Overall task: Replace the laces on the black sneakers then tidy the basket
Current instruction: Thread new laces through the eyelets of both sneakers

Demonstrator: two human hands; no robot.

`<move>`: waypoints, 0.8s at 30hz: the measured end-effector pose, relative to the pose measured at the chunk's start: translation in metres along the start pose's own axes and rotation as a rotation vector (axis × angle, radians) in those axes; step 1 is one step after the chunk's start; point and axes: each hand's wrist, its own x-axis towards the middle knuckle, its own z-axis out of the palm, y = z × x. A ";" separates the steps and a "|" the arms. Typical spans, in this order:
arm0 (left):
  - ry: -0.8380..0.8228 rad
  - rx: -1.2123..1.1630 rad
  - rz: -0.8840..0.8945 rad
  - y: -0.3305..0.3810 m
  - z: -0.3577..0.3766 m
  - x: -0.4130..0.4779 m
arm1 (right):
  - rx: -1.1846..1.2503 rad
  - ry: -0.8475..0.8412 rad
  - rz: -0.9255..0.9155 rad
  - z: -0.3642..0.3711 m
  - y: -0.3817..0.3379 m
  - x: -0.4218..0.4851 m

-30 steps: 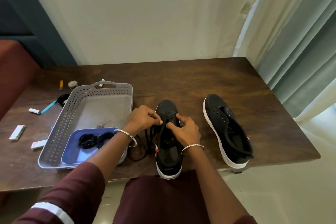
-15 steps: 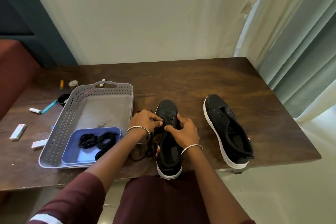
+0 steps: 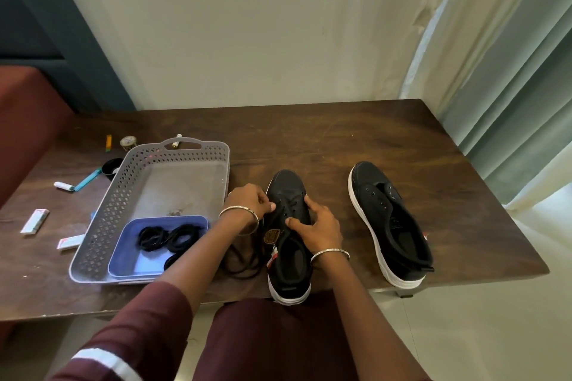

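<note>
— Between the two hands, which step was it?
— Lacing, I'd judge; the near sneaker [image 3: 288,257] lay under both; the left hand [image 3: 247,202] pinched a black lace [image 3: 247,271] at its left eyelets, fingers [image 3: 268,206] curled; the right hand [image 3: 318,227] gripped its upper, thumb on the tongue
— And next?
— Probably feeding the tip through a small eyelet, needing a steady shoe; the second sneaker [image 3: 390,226] sat unlaced, well right of the fingers; spare laces [image 3: 167,238] lay coiled in the basket [image 3: 123,195], left of them

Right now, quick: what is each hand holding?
Left hand: pinching the lace beside the near sneaker.
Right hand: fingers curled on that sneaker.
</note>
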 end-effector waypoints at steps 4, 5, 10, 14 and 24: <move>-0.024 -0.003 0.024 -0.005 0.008 0.003 | 0.012 0.003 -0.009 0.001 0.002 0.001; -0.032 0.032 0.035 -0.004 0.008 0.002 | 0.014 0.005 -0.010 0.001 0.003 0.002; -0.025 -0.184 -0.004 -0.006 0.002 0.001 | -0.014 0.006 -0.034 0.000 0.005 0.002; -0.094 -0.725 -0.045 0.013 -0.026 -0.016 | -0.087 -0.005 -0.020 -0.003 0.001 0.001; -0.271 -0.760 0.097 0.050 -0.084 -0.083 | 0.610 -0.195 -0.346 0.018 -0.056 -0.058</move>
